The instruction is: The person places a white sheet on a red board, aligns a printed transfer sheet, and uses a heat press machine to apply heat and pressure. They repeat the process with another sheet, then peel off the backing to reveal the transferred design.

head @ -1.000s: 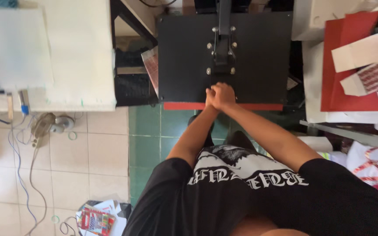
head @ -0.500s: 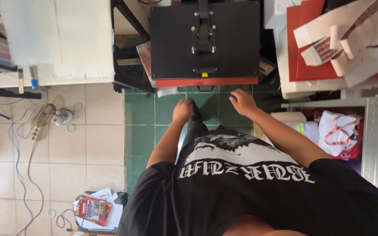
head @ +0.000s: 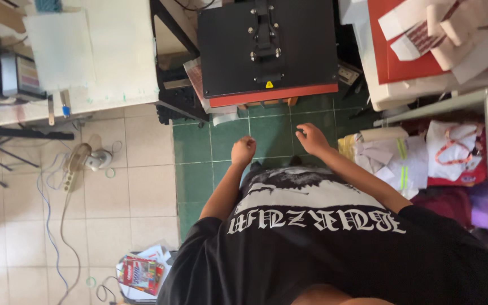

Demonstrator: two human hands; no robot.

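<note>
From the head view, your left hand (head: pixel 243 151) hangs in the air over the green floor tiles (head: pixel 227 141), its fingers curled into a loose fist with nothing in it. Your right hand (head: pixel 312 139) floats beside it, well apart from the left, fingers bent and slightly splayed, also holding nothing. Both hands sit below the black heat press (head: pixel 266 48), near it but not touching; its top plate lies closed over the red lower pad (head: pixel 272 96), and its handle runs down the middle of the plate. To the left stands a white worktable (head: pixel 114 56) with a pale sheet (head: pixel 57 48) lying on it. To the right, a red board (head: pixel 393 56) carries white paper cutouts (head: pixel 453 34). Below that, a heap of folded cloth and bags (head: pixel 402 164) lies just beside your right forearm. Your black printed shirt (head: pixel 312 237) fills the lower frame.
</note>
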